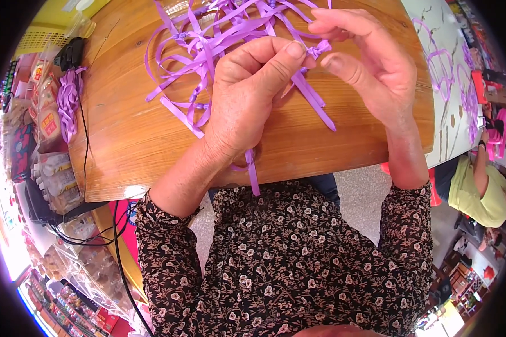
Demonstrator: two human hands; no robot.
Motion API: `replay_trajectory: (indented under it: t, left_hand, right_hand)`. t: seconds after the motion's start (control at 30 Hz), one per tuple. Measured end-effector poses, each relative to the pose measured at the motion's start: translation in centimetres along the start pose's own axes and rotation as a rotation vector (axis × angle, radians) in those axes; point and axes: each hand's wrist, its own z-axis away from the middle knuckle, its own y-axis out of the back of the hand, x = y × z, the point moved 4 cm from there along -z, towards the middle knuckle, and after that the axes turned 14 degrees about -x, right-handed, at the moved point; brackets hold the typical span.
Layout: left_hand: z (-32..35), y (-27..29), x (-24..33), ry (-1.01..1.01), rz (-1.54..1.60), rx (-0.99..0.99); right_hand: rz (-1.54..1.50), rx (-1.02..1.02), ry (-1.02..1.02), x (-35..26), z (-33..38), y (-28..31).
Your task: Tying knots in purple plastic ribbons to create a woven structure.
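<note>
My left hand (247, 95) pinches a small knotted piece of purple ribbon (319, 49) between thumb and fingers above a wooden table (129, 129). A ribbon tail (252, 171) hangs from under that hand over the table's near edge. My right hand (371, 62) hovers just right of the knot, fingers curled and apart, thumb tip close to the ribbon but not gripping it. A tangled heap of purple ribbon strips (208, 39) lies on the table behind both hands, and a longer strip (315, 101) runs down between them.
A bundle of purple ribbon (68, 104) hangs at the table's left edge by a black cable (84, 140). Packaged goods (56, 180) crowd the left side. A marbled surface with purple ribbon loops (444, 67) lies right. Another person in a yellow top (478, 194) sits at the right.
</note>
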Motion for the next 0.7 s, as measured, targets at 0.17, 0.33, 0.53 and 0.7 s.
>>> replay_trajectory:
  t: [0.17, 0.33, 0.53, 0.7]
  left_hand:
    - [0.1, -0.3, 0.0, 0.024, -0.093, 0.026]
    - [0.0, 0.0, 0.0, 0.004, -0.21, 0.031]
    - [-0.3, 0.6, 0.6, -0.123, -0.357, 0.129]
    - [0.0, 1.0, 0.6, -0.085, -0.291, 0.155]
  right_hand:
    - [0.23, -0.063, 0.017, -0.1, 0.1, -0.1]
    - [0.401, -0.083, 0.05, 0.2, 0.4, -0.2]
    - [0.568, -0.087, 0.104, -0.9, -0.3, 0.1]
    - [0.529, -0.067, 0.107, -0.9, -0.5, 0.3]
